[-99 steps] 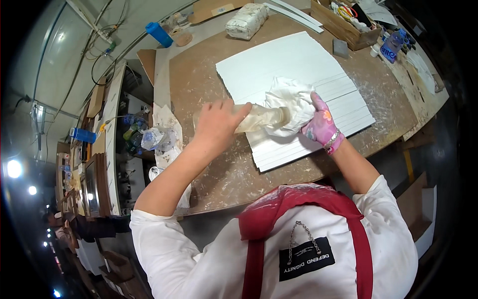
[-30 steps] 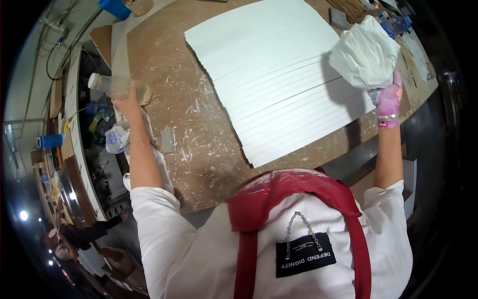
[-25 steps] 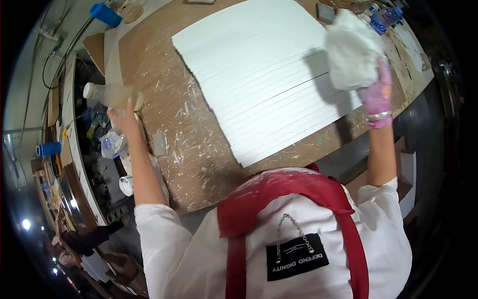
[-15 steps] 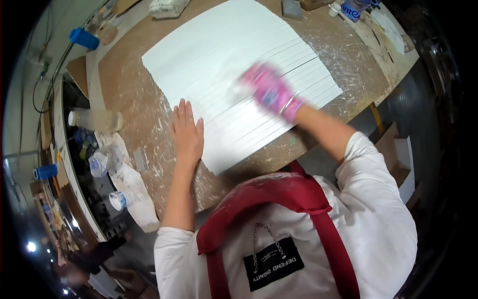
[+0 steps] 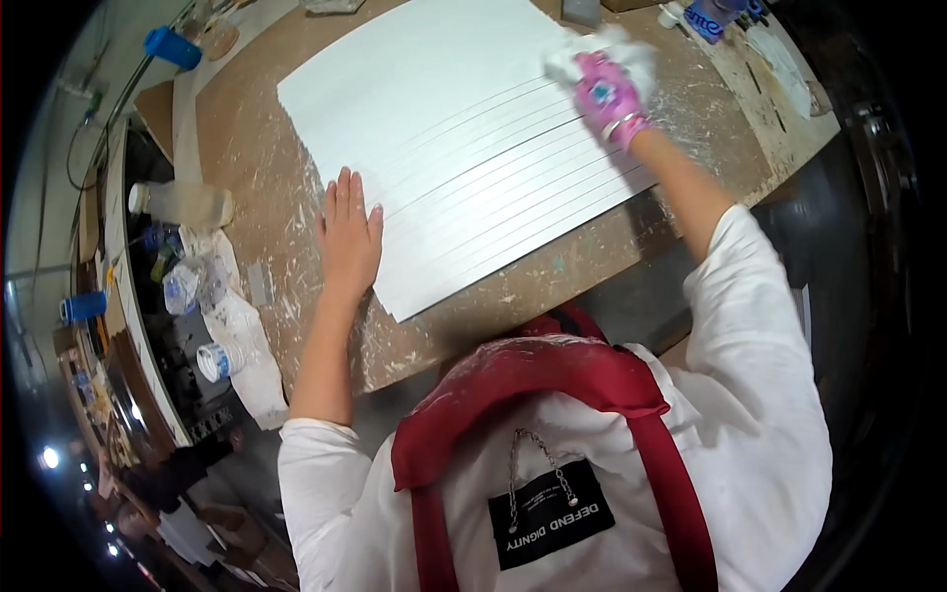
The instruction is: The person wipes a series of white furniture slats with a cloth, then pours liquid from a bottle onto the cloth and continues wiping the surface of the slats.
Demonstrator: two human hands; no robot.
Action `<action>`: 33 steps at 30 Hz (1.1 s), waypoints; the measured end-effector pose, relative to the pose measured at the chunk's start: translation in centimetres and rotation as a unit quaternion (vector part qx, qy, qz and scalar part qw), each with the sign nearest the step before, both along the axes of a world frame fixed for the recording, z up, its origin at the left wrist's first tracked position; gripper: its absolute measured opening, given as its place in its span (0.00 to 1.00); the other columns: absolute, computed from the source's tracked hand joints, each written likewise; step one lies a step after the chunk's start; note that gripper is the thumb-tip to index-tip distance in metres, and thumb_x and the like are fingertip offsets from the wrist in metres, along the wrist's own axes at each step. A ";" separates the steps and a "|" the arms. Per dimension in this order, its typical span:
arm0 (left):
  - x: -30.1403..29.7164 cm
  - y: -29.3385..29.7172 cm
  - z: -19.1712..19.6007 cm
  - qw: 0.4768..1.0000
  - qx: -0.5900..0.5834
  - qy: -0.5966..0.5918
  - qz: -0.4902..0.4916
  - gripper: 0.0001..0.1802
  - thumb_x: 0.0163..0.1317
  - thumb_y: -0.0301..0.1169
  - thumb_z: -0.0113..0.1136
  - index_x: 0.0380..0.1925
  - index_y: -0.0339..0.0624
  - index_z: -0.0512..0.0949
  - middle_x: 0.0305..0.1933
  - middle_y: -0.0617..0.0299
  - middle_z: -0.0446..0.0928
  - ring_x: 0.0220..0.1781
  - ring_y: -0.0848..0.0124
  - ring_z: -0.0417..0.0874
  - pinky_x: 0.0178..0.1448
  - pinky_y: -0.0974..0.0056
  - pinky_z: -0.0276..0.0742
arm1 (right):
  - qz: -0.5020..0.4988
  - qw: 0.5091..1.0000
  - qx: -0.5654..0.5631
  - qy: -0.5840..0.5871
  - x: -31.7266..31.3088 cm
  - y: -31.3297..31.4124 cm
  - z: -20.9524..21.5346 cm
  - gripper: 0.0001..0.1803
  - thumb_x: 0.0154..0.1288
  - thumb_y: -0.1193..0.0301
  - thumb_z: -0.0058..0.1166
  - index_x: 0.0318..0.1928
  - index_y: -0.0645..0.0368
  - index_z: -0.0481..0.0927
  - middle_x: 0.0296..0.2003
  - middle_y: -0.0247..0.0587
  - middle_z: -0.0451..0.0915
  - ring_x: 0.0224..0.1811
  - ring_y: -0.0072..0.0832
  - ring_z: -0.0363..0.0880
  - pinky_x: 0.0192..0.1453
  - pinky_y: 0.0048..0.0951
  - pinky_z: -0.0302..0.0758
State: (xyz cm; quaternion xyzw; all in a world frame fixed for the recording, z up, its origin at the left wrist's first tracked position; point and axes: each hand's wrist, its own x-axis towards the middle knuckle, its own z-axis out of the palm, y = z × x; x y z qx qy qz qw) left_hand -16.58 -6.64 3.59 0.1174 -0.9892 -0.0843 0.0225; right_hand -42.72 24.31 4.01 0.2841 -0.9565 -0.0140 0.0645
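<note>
A large white panel (image 5: 464, 109) with fine parallel grooves across its nearer part lies flat on the brown, paint-specked tabletop (image 5: 258, 158). On the panel's left edge my bare left hand (image 5: 351, 237) rests flat, its fingers stretched out and close together. My right hand (image 5: 609, 97) wears a pink glove with a bracelet at the wrist. It presses a crumpled white cloth (image 5: 631, 64) at the panel's far right edge. The cloth is slightly smeared by motion and partly hidden beneath the glove.
To the left stand a cloudy plastic bottle (image 5: 182, 204), a clear bag-like plastic piece (image 5: 185, 286), a white cup (image 5: 219, 361) and a blue bottle (image 5: 173, 46). A grey block (image 5: 582, 11) and a blue-labelled bottle (image 5: 712, 18) sit at the back. Another person (image 5: 163, 474) is at lower left.
My right hand has swept the cloth away and to the right, from the panel's middle to its far right edge. My left hand still lies flat on the left edge.
</note>
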 end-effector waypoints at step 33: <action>6.0 6.5 1.2 0.996 0.002 -0.052 -0.078 0.59 0.42 0.47 0.73 0.71 0.40 0.50 0.77 0.52 0.46 0.77 0.54 0.49 0.74 0.41 0.45 | 0.053 0.966 -0.241 -0.072 8.6 6.3 0.5 0.17 0.68 0.60 0.48 0.49 0.57 0.78 0.39 0.43 0.81 0.43 0.30 0.80 0.45 0.34 0.78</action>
